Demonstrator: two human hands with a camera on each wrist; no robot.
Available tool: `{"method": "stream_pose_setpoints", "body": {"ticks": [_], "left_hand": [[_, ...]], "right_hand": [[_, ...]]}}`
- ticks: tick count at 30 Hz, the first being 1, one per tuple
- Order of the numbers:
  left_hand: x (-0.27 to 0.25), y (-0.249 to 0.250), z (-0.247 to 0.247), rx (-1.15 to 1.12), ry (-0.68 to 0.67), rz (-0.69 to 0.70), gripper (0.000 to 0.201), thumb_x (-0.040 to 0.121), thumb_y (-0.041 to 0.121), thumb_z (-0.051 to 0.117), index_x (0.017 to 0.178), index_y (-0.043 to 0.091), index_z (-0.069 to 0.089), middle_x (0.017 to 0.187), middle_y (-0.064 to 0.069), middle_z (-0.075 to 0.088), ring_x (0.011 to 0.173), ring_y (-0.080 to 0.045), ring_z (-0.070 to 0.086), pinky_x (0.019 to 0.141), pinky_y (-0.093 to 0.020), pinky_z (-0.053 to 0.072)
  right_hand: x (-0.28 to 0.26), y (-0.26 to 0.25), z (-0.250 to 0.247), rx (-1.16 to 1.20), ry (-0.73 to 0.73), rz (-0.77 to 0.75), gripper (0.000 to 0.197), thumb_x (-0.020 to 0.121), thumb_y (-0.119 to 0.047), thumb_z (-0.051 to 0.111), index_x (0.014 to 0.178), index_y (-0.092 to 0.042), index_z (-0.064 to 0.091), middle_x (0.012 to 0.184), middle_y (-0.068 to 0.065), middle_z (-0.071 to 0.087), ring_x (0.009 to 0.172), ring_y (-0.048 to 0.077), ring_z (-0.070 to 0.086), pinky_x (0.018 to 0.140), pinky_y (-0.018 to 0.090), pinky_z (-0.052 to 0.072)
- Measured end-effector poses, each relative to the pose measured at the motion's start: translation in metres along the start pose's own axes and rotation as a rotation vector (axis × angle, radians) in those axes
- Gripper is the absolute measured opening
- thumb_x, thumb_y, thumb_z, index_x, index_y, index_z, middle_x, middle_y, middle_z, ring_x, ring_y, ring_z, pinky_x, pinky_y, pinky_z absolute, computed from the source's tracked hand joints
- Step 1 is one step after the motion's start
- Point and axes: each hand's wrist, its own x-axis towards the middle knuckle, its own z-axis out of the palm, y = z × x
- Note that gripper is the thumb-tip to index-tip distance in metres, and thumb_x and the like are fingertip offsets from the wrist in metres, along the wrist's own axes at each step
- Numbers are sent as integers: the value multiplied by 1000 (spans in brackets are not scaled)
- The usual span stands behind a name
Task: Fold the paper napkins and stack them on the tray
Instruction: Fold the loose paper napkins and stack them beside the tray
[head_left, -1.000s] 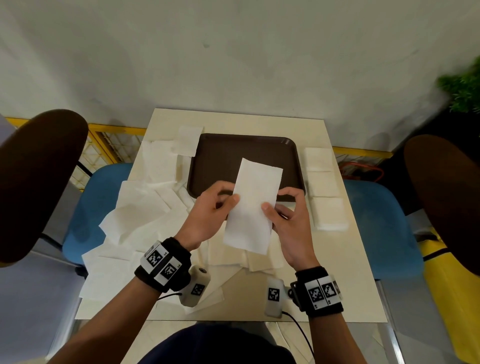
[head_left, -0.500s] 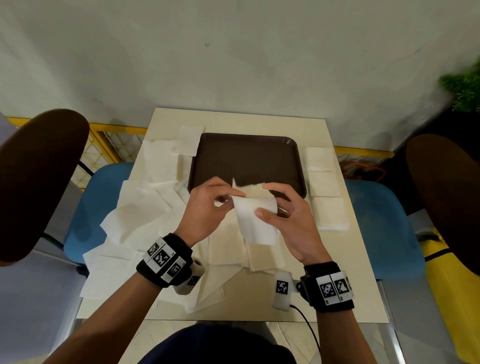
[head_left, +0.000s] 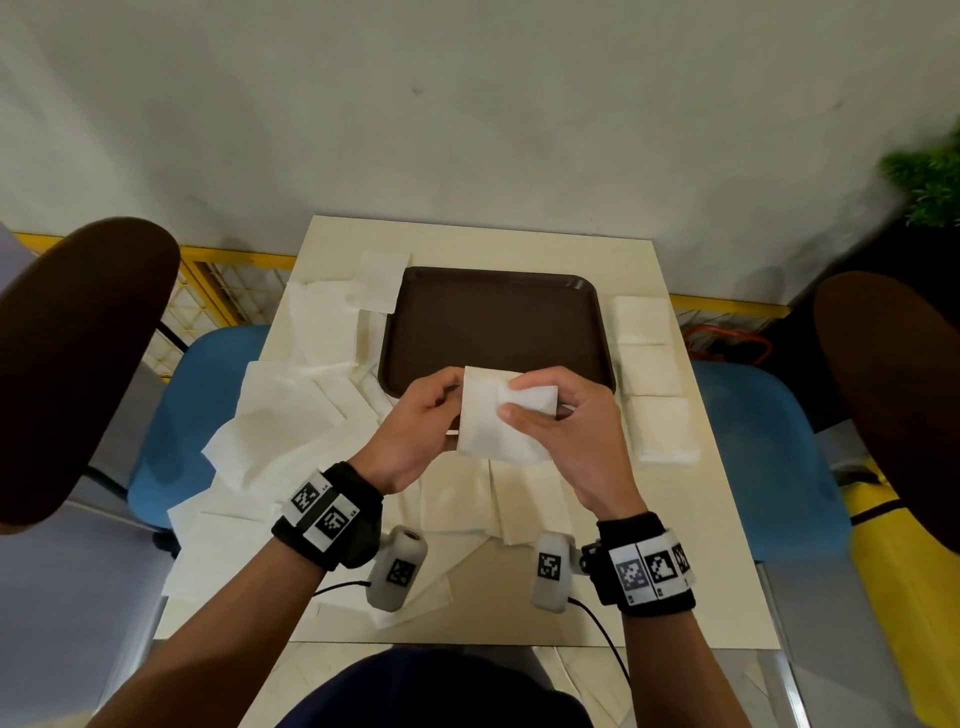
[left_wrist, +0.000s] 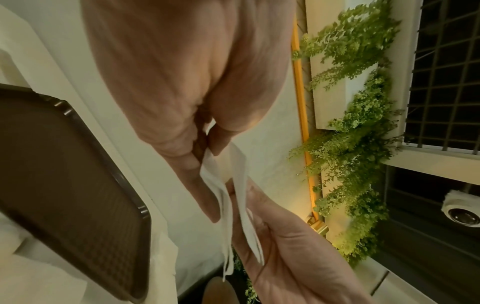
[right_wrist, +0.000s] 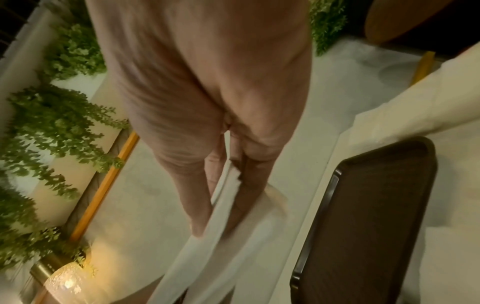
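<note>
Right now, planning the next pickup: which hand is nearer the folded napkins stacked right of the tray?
Right. The right hand is just left of those napkins; the left hand is farther left.

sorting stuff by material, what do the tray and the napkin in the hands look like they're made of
Tray: probably moulded plastic, dark brown, finely textured base with a smoother, slightly shiny rim.
Napkin: thin white tissue paper, matte; it bends softly and shows separate plies where the left hand and right hand pinch it.

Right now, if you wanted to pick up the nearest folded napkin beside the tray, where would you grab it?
Probably pinch the folded napkin by its outer right edge, coming in from the right. It lies flat near the table edge, with the tray on its other side.
</note>
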Motion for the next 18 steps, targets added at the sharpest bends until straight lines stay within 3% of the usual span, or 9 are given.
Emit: {"method": "stream_pose_setpoints", "body": {"ticks": [3, 10, 13, 18], "left_hand": [[1, 3, -2, -46, 13, -35, 34, 117, 25, 41, 132, 15, 70, 126, -13, 73, 117, -37, 71, 85, -40, 61], [0, 0, 0, -110, 44, -30, 36, 117, 21, 38, 130, 16, 71, 125, -11, 75, 116, -34, 71, 91, -45, 63], [-1, -2, 3, -135, 57, -11, 36, 117, 21, 36, 128, 17, 70, 123, -9, 75, 116, -33, 71, 92, -46, 63], [-2, -3, 7, -140, 73, 1, 37, 117, 18, 34, 130, 15, 68, 124, -11, 75, 119, -36, 70, 97, -50, 62]], "right_hand": [[-1, 0, 2, -51, 16, 12, 26, 82, -21, 94, 101, -29, 79, 103, -18, 76, 103, 9, 72, 84, 41, 66], [-1, 2, 9, -140, 67, 21, 31, 77, -27, 98, 101, -32, 78, 103, -29, 72, 104, 0, 69, 88, 40, 65], [-1, 3, 14, -186, 97, 2, 33, 77, -30, 98, 101, -33, 77, 102, -34, 70, 104, -5, 67, 89, 33, 64], [-1, 3, 15, -241, 129, -21, 36, 75, -34, 99, 102, -34, 76, 102, -29, 72, 103, -7, 66, 87, 22, 61]]}}
